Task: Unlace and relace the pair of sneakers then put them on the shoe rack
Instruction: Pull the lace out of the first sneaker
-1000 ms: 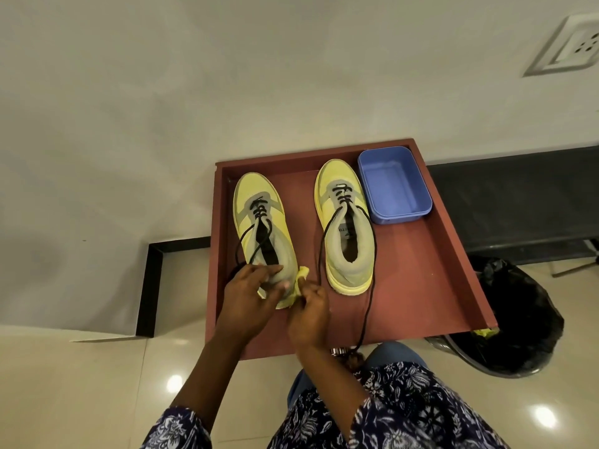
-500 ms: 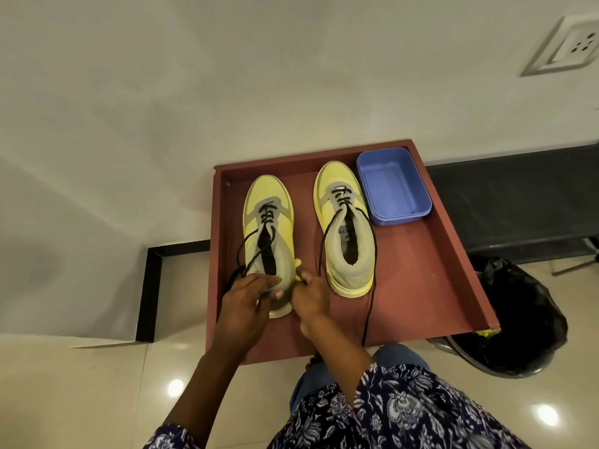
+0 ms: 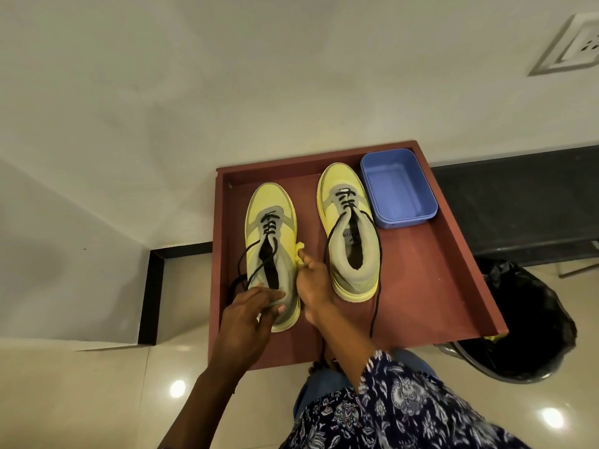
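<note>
A printed label is seen on the insole of the right-hand sneaker (image 3: pixel 351 241), but its letters are too small to be read. No other writing is made out.

The left hand (image 3: pixel 249 319) is laid over the heel collar of the left-hand sneaker (image 3: pixel 271 247), the fingers curled onto the grey lining so that the heel is grasped. The right hand (image 3: pixel 312 283) is set against that sneaker's right side, a small yellow tab (image 3: pixel 299 251) pinched in its grip between thumb and fingertips.

Two yellow-and-grey sneakers are counted — both standing upright, toes away from the person, on the reddish-brown shoe rack (image 3: pixel 421 286). Two black laces (image 3: pixel 376 286) are threaded only through the lower eyelets, their loose ends trailing toward the near edge. One blue plastic tub (image 3: pixel 397 187) is placed just beside the right-hand sneaker's toe. One black-lined bin (image 3: pixel 531 319) stands on the floor — to the right of the rack.
</note>
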Demonstrator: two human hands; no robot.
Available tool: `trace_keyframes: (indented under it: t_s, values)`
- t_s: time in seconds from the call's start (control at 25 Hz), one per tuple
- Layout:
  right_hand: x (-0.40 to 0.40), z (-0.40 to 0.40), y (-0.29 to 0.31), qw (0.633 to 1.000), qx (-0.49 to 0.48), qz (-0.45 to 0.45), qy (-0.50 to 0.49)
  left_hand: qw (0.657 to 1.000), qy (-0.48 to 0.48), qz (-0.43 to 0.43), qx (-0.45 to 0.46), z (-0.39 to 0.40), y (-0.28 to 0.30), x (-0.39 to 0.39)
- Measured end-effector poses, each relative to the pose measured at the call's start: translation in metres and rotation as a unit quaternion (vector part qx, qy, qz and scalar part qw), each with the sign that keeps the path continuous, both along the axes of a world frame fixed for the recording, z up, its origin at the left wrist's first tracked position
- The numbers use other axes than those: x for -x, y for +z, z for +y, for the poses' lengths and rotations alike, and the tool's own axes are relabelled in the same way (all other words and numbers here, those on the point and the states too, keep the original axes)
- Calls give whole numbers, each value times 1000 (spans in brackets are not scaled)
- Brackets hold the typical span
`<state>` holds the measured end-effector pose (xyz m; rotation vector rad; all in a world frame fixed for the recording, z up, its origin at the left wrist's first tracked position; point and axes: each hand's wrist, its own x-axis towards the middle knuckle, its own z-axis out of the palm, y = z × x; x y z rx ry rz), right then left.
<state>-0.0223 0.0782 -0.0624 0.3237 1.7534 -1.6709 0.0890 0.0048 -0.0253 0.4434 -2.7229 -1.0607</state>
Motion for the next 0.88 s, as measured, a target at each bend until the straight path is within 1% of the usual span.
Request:
trace_keyframes:
  t_s: [0.2,0.36,0.48,0.6,0.68,0.8,0.88]
  values:
    - [-44,23,-2,999,-37,6,-39,1000,8,15,-6,11,-1,-2]
    - [-22,19,3,999,-45,1,-17,1000,7,18,-20,16,-3,-6]
    - [4,6,15,996,-81,42,22,999,10,16,-28,18,-3,-6]
    - [21,-2,30,982,-147,86,84,1000,4,21,-18,21,-1,-5]
    - [25,0,37,972,-173,108,121,1000,-6,16,-8,23,2,-2]
    - [25,8,48,961,-184,154,139,1000,2,-1,-9,27,13,9]
    - [26,13,57,954,-185,188,144,998,44,10,-44,30,22,23]
